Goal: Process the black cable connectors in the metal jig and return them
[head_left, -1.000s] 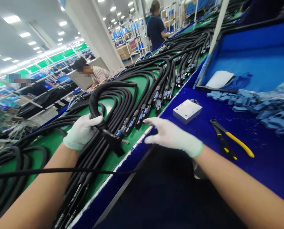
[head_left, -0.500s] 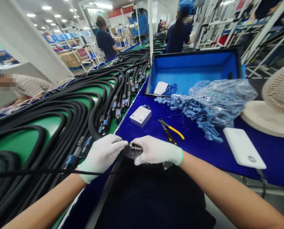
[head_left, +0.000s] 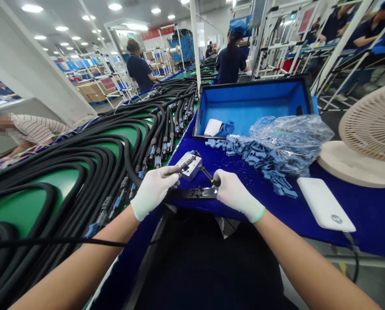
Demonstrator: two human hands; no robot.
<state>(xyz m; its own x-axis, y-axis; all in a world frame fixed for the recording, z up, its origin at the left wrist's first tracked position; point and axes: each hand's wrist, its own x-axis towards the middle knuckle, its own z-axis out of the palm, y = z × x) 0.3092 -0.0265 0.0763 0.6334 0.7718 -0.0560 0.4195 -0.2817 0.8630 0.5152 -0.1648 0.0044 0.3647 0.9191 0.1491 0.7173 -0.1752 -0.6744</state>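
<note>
My left hand, in a white glove, is closed on a black part with a ribbed, spring-like end. That end lies over the top of a silver metal block. My right hand, gloved too, is wrapped round the pliers; their dark jaws point at the block and most of the yellow handles are hidden. Between my hands, near the table's front edge, lies a flat black strip, its right end against my right fingers.
Blue plastic clips are heaped beside a clear bag and a blue bin. A white power bank and a fan stand to the right. Black cables cover the green conveyor at left. Co-workers are farther back.
My left hand has brought the ribbed part forward onto the metal block. My right hand has let go of it, moved right and taken hold of the pliers.
</note>
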